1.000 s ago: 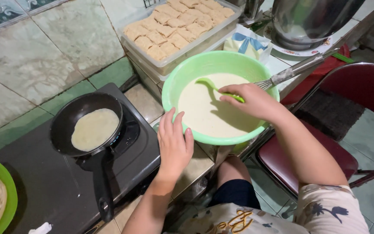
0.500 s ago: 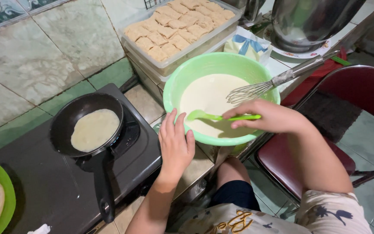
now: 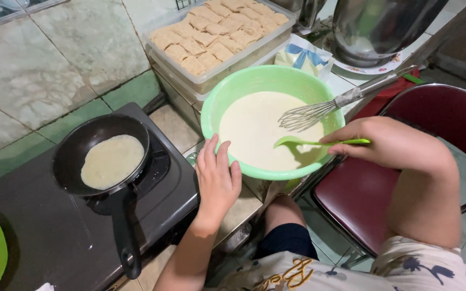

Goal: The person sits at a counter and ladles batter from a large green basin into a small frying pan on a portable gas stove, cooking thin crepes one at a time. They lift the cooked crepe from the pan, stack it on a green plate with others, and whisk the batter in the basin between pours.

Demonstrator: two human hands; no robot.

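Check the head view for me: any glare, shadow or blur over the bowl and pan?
Head view: sharp overall, evenly lit; the ladle in the right hand casts a soft shadow on the batter; bowl and pan show no glare, only the steel pot shines.

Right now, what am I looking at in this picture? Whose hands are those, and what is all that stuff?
This picture comes from a small camera worn on a person's head, looking down, so the two bare hands belong to that person. There is no machine here. The left hand rests against the rim of a green bowl full of pale batter. The right hand holds a green ladle, its scoop over the batter. A metal whisk leans inside the bowl. To the left, a black pan sits on a dark stove with a thin round pancake in it. Behind the bowl is a clear box of tan folded pieces, and to the right stands a dark red chair.
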